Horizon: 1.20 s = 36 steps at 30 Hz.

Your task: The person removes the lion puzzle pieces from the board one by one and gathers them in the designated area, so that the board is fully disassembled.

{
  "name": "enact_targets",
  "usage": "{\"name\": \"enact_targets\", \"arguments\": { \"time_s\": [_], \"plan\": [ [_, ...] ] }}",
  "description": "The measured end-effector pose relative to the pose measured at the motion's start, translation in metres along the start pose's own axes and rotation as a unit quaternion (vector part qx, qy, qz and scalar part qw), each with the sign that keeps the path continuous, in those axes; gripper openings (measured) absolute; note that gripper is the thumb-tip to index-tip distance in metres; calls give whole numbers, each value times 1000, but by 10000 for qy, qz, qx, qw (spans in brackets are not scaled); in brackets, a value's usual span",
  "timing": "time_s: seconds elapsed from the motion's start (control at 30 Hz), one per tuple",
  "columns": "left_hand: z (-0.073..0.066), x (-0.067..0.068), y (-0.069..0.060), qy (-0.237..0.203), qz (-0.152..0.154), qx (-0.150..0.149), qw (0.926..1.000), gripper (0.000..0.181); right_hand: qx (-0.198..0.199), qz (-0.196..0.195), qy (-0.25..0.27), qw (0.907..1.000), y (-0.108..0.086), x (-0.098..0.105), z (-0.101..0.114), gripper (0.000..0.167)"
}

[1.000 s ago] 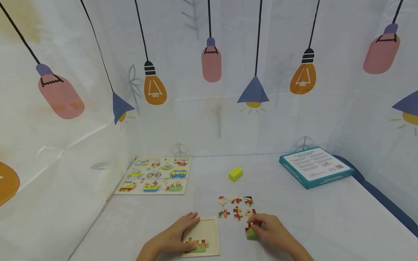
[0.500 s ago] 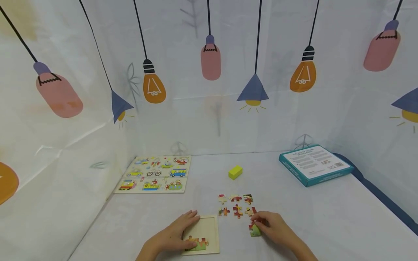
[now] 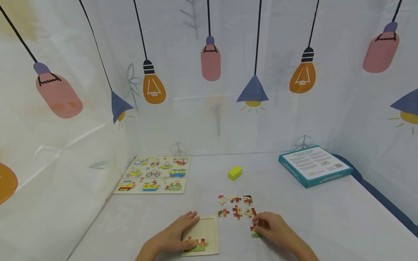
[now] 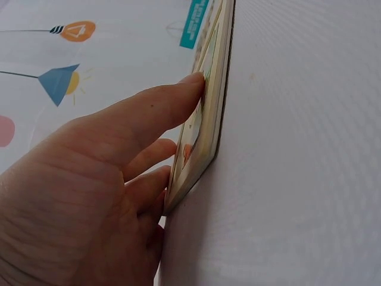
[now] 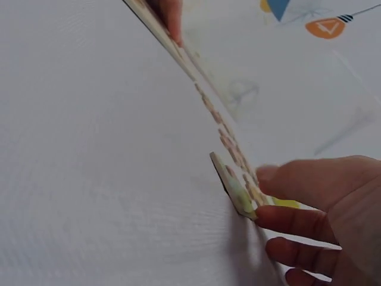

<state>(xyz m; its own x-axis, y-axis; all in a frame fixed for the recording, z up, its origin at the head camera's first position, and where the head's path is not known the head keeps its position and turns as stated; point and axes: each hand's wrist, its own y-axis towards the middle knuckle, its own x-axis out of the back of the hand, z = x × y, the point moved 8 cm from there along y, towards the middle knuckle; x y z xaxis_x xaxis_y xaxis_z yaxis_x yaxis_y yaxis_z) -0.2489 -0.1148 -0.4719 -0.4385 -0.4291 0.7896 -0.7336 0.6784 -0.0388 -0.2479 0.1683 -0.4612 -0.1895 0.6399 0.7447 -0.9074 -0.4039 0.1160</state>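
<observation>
My left hand [image 3: 174, 232] rests over the left side of a shallow wooden puzzle tray [image 3: 212, 232]. Its thumb presses on joined jigsaw pieces [image 3: 200, 245] in the tray's lower left corner, while the other fingers stretch along the left edge. The left wrist view shows that thumb on top of the tray [image 4: 208, 140]. My right hand [image 3: 275, 228] pinches a green and red jigsaw piece [image 3: 255, 232] at the table. This piece [image 5: 233, 187] appears tilted at the thumb and fingertips in the right wrist view; the fingers partly hide it in the head view.
Several loose jigsaw pieces [image 3: 236, 212] lie in two rows beyond the tray. Farther back are a yellow block [image 3: 235, 173], a vehicle picture board [image 3: 153, 174] at left and a teal box [image 3: 315, 166] at right. A printed white curtain [image 3: 209, 119] hangs behind.
The right hand has shifted slightly to the right with the green and red jigsaw piece. My left hand stays in place on the tray.
</observation>
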Motion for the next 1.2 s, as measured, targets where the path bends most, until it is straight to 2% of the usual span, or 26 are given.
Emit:
{"name": "enact_targets", "arguments": {
  "time_s": [0.1, 0.2, 0.33, 0.6, 0.77, 0.87, 1.0, 1.07, 1.2],
  "plan": [
    [1, -1, 0, 21, 1, 12, 10000, 75, -133, 328, -162, 9992, -2, -3, -1, 32],
    [2, -2, 1, 19, 26, 75, 10000, 75, -129, 462, -500, 9976, -4, -5, -1, 40],
    [5, -3, 1, -29, 46, 161, 9999, 77, 113, 313, -886, 9955, -4, -5, 3, 39],
    [6, -5, 1, -39, 15, 120, 9999, 88, 381, 120, -1030, 9939, -6, -3, 10, 39],
    [5, -3, 1, 53, -12, 112, 9999, 93, 366, -128, -1267, 9912, -6, -2, 19, 38],
    [6, -2, 1, -25, 16, 170, 9999, 94, 666, -423, -1408, 9869, -5, -4, 29, 31],
    [5, -3, 1, -44, 30, 132, 9999, 94, 1398, -1015, -1518, 9732, -7, -4, 46, 22],
    [5, -4, 2, -45, 39, 126, 9999, 94, 1602, -1228, -1463, 9684, -9, -3, 52, 21],
    [5, -4, 3, -100, 73, 162, 9998, 93, 1688, -1195, -1179, 9712, -9, -5, 61, 19]
  ]
}}
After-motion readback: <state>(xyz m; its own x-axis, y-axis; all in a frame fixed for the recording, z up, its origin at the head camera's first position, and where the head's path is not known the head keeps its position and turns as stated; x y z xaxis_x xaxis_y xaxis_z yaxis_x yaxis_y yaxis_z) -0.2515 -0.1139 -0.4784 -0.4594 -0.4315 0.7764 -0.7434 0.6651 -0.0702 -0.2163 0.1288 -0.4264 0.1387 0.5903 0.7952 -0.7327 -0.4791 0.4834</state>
